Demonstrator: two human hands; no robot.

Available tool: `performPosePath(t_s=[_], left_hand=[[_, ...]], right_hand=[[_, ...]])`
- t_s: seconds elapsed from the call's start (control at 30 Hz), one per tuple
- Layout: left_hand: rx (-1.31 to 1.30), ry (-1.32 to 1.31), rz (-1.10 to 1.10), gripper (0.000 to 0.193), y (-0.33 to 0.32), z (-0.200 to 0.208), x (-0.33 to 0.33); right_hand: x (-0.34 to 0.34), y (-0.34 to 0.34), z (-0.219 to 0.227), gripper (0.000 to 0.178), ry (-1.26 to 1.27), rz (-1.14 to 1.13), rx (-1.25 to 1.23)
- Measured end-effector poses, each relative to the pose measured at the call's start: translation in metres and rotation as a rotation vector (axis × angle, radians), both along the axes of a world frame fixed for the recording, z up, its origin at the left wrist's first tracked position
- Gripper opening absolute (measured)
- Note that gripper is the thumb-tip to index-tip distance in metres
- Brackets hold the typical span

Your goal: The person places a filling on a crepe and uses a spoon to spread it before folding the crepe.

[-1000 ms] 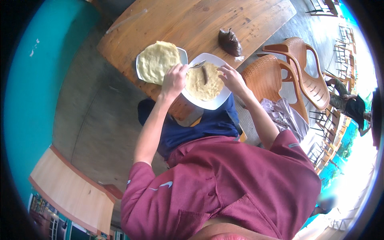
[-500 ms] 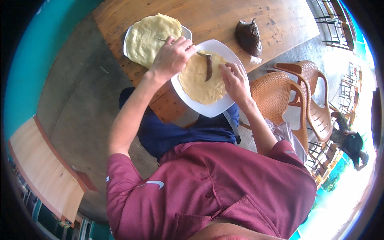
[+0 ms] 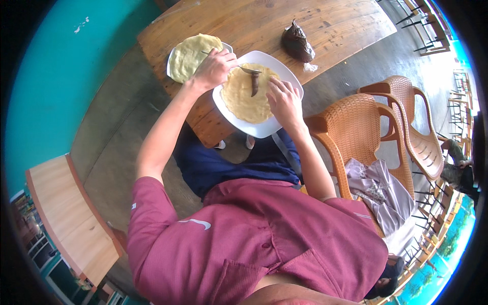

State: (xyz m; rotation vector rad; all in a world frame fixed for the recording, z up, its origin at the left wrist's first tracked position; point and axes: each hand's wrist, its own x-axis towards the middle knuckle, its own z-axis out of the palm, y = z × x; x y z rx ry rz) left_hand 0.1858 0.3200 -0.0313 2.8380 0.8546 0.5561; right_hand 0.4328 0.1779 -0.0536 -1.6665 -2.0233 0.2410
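A thin yellow crepe (image 3: 244, 105) lies flat on a white squarish plate (image 3: 260, 131) near the table's front edge. My left hand (image 3: 216, 68) is closed around a metal spoon (image 3: 249, 69), its bowl over the crepe's upper part. Below the spoon's tip runs a short dark-brown strip of filling (image 3: 254, 86). At the crepe's right edge, my right hand (image 3: 285, 103) has its fingers curled together; whether they pinch the crepe is hidden. Behind my left hand, a second white plate (image 3: 227, 48) carries more pale crepe (image 3: 190, 57).
On the wooden table (image 3: 244, 30) sits a knotted plastic bag (image 3: 297, 43) with dark-brown contents. Woven brown plastic chairs (image 3: 351, 122) stand to the right, one with a grey cloth (image 3: 381, 190) on it. Another light wooden table (image 3: 71, 213) is at the lower left.
My view has shifted, moving the table and plates slightly within it. The spoon stays at the top of the brown strip, and my right hand stays by the crepe's right edge.
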Motion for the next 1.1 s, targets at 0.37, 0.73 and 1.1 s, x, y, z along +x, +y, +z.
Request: performPosePath(t_s=[0.37, 0.73, 1.1], left_hand=[[0.032, 0.025, -0.023, 0.024, -0.019, 0.001, -0.004], [0.102, 0.025, 0.014, 0.025, -0.052, 0.008, -0.011], [0.053, 0.044, 0.068, 0.028, -0.108, 0.01, -0.012]], right_hand=[[0.005, -0.005, -0.011, 0.038, -0.008, 0.022, 0.038], [0.005, -0.006, -0.01, 0.037, 0.001, 0.028, 0.039], [0.015, -0.004, -0.004, 0.052, 0.063, 0.031, 0.08]])
